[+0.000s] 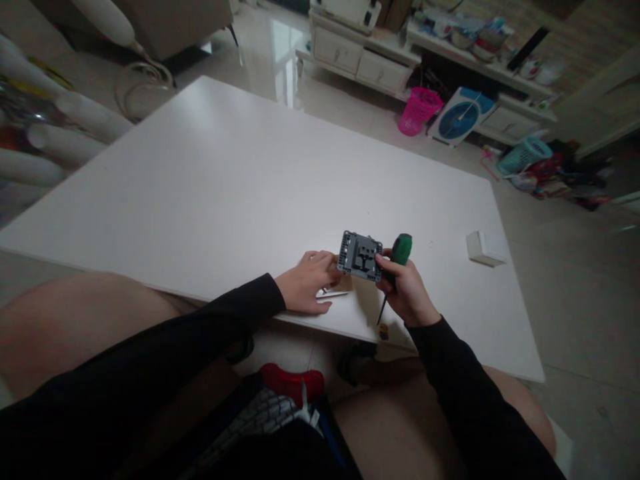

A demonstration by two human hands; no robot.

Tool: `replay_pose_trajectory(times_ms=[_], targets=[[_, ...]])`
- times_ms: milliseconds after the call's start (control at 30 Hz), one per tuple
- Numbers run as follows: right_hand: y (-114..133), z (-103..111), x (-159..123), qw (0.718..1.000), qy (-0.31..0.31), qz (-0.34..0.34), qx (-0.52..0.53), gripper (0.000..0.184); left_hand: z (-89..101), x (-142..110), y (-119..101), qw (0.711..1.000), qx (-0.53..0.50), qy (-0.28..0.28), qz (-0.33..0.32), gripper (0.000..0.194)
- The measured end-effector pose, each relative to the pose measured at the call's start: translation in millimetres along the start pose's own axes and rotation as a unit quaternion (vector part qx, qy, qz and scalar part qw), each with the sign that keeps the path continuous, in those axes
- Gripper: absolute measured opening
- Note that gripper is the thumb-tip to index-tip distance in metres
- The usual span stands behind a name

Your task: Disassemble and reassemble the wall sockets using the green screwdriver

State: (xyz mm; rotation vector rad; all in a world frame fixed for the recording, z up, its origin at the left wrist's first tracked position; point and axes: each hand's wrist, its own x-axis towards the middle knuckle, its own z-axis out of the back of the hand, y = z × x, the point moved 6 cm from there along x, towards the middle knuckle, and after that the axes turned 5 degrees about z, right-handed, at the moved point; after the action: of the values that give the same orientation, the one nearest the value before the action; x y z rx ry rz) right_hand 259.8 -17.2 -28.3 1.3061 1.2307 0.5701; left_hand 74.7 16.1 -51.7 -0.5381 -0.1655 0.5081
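Observation:
My right hand (407,290) is closed around a green-handled screwdriver (401,249), its dark shaft slanting down toward the table edge. The same hand pinches the right side of a square grey wall socket module (359,257), raised above the table with its slotted, terminal-like face showing. My left hand (309,283) is over the table just left of the module, thumb and fingers apart. Between that thumb and the fingers lies a flat white plate (336,294) with a brownish surface; whether the fingers touch it is unclear. A small yellow-and-dark piece (383,331) lies by the table's front edge.
The white table (240,180) spreads out before me, a small white box (486,249) on its right side. Beyond it on the floor are a pink basket (420,110), a blue-and-white fan (461,117) and a teal basket (525,155). A red object (293,383) sits below the front edge.

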Motion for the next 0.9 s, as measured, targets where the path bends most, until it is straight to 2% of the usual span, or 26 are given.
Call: replay_pose_trajectory(times_ms=[100,233,367,767,900], targets=[[2,0,-1,1.000,-0.011,0.000,0.002,0.047,10.8,-2,4,0.999,-0.035,-0.012,-0.013,0.020],[3,-1,-1,1.000,-0.009,0.002,0.003,0.046,16.8,-3,8,0.999,-0.035,-0.005,-0.028,0.016],[2,0,-1,1.000,-0.013,0.002,0.010,0.048,13.2,-6,5,0.999,-0.002,0.023,-0.044,0.018],[2,1,-1,1.000,0.005,0.009,0.004,0.043,12.8,-11,7,0.996,0.047,0.017,-0.072,0.020],[3,0,-1,1.000,-0.004,0.005,0.003,0.045,12.8,-11,8,0.996,0.059,0.015,-0.065,0.029]])
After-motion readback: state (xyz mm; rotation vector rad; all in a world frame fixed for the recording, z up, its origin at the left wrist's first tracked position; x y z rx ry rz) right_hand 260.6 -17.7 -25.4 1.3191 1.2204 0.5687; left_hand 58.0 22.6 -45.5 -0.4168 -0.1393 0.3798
